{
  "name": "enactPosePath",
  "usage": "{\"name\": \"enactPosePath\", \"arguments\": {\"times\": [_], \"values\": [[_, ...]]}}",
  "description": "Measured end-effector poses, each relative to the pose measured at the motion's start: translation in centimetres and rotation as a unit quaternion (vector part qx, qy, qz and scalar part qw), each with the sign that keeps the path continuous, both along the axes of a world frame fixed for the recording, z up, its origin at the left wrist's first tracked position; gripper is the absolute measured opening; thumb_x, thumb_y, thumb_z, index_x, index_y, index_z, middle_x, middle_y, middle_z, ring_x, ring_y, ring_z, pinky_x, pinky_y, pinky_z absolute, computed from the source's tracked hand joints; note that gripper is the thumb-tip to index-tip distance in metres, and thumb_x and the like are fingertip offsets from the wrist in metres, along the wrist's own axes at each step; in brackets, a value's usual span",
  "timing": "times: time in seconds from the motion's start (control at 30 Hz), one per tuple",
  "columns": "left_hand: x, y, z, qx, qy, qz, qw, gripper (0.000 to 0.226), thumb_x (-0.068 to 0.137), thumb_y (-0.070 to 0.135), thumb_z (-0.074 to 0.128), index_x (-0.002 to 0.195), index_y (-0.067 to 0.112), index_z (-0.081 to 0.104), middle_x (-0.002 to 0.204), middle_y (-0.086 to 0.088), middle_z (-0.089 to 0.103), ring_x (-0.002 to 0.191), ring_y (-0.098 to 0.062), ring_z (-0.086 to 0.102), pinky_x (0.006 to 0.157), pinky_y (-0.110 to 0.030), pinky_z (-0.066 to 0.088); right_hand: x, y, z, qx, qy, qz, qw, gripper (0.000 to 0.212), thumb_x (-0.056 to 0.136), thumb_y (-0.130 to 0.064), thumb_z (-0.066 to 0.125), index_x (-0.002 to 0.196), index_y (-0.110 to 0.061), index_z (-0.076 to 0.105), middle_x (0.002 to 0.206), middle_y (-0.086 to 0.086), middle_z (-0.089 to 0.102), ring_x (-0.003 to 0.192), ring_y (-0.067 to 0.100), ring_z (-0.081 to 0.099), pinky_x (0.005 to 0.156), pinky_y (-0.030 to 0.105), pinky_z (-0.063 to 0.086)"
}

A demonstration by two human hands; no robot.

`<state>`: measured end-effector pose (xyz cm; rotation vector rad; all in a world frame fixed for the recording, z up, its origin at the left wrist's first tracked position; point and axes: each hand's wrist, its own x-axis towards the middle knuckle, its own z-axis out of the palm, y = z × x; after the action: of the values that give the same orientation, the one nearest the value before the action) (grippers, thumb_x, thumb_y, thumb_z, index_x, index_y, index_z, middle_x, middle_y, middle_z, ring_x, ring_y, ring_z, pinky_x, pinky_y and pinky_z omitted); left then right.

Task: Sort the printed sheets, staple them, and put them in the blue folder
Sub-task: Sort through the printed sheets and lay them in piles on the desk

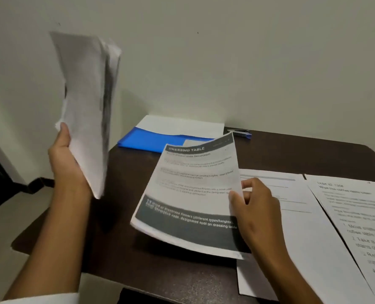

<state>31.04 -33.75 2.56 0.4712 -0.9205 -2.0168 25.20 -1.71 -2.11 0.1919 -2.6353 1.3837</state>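
1. In the head view, a stack of sheets was held upright in the left hand, gripped at its lower edge, with its long axis near vertical, off the left edge of the table.
2. A single sheet headed "DRESSING TABLE" was pinched at its right edge by the right hand, its long axis running away from the person and its top pointing toward the blue folder.
3. The folder lay at the back of the table against the wall, with the stapler just to its right.
4. Two piles of sheets lay directly under and right of the right hand, so that hand was judged nearer for laying the sheet down.
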Motion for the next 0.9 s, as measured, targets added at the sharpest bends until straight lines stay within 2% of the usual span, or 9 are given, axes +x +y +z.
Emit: {"name": "enactPosePath", "arguments": {"times": [0.1,0.2,0.33,0.43,0.57,0.67,0.7,0.8,0.9], "values": [[-0.2,1.4,-0.6,0.006,-0.034,-0.038,0.999,0.032,0.101,0.038,0.064,0.12,0.017,0.078,0.102,-0.003,0.082,0.081,-0.016,0.079,0.069,-0.024,0.061,1.1,-0.8,0.1,0.032,-0.014,0.024,0.999,0.017,0.101,-0.03,0.067,0.112,-0.025,0.055,0.1,-0.011,0.063,0.076,0.001,0.057,0.059,0.008,0.036],[-0.9,2.9,-0.6,0.018,-0.01,-0.088,0.996,0.028,0.105,0.03,0.058,0.125,0.017,0.072,0.101,-0.001,0.082,0.085,-0.017,0.079,0.071,-0.026,0.064,2.0,-1.3,0.2,0.074,-0.026,0.041,0.996,0.027,0.1,-0.032,0.069,0.117,-0.032,0.047,0.105,-0.014,0.061,0.075,0.0,0.055,0.063,0.006,0.037],[-1.9,3.4,-0.5,0.016,-0.017,-0.118,0.993,0.028,0.105,0.027,0.059,0.126,0.016,0.073,0.107,0.0,0.081,0.089,-0.017,0.079,0.075,-0.027,0.064,2.9,-1.7,0.4,0.12,-0.033,0.049,0.991,0.041,0.099,-0.036,0.07,0.135,-0.03,0.05,0.132,-0.009,0.066,0.108,0.01,0.063,0.09,0.022,0.051],[-2.7,3.2,-0.2,0.007,-0.028,-0.145,0.989,0.032,0.105,0.029,0.059,0.131,0.016,0.072,0.117,-0.002,0.079,0.096,-0.019,0.078,0.079,-0.028,0.064,3.6,-1.8,0.5,0.153,-0.017,0.053,0.987,0.047,0.101,-0.039,0.065,0.144,-0.03,0.047,0.143,-0.01,0.059,0.125,0.011,0.059,0.103,0.024,0.048],[-3.8,3.2,0.2,0.0,-0.019,-0.166,0.986,0.031,0.104,0.027,0.06,0.131,0.017,0.072,0.129,-0.005,0.075,0.105,-0.021,0.075,0.091,-0.033,0.062,4.2,-1.5,0.3,0.218,-0.002,0.061,0.974,0.052,0.105,-0.045,0.054,0.152,-0.031,0.036,0.15,-0.008,0.046,0.131,0.01,0.052,0.107,0.021,0.043],[-4.8,3.9,0.6,-0.007,-0.02,-0.194,0.981,0.032,0.104,0.026,0.06,0.132,0.017,0.072,0.115,-0.002,0.078,0.099,-0.02,0.076,0.082,-0.031,0.064,4.6,-1.4,-0.1,0.26,-0.023,0.072,0.963,0.058,0.106,-0.053,0.044,0.157,-0.028,0.032,0.16,-0.002,0.035,0.141,0.016,0.047,0.114,0.028,0.043],[-5.3,4.2,0.7,-0.011,-0.022,-0.208,0.978,0.029,0.105,0.026,0.059,0.129,0.018,0.074,0.112,-0.001,0.079,0.097,-0.02,0.077,0.08,-0.031,0.064,4.6,-1.2,0.1,0.265,-0.016,0.071,0.961,0.055,0.106,-0.054,0.043,0.154,-0.029,0.036,0.155,-0.003,0.037,0.138,0.015,0.048,0.11,0.026,0.046],[-6.3,5.2,0.7,-0.042,-0.042,-0.249,0.967,0.029,0.105,0.026,0.059,0.127,0.017,0.076,0.117,-0.006,0.078,0.101,-0.024,0.076,0.082,-0.035,0.064,3.6,0.2,0.6,0.185,0.067,0.051,0.979,0.028,0.105,-0.047,0.051,0.127,-0.032,0.059,0.119,-0.014,0.052,0.101,0.005,0.056,0.076,0.015,0.042],[-7.3,6.4,-0.4,-0.066,-0.06,-0.288,0.953,0.038,0.103,0.027,0.063,0.138,0.014,0.068,0.131,-0.011,0.073,0.111,-0.028,0.074,0.088,-0.039,0.063,0.6,3.0,1.0,-0.062,0.064,0.04,0.995,0.023,0.106,-0.038,0.054,0.099,-0.027,0.073,0.096,-0.009,0.074,0.084,0.011,0.069,0.069,0.023,0.052]]}}
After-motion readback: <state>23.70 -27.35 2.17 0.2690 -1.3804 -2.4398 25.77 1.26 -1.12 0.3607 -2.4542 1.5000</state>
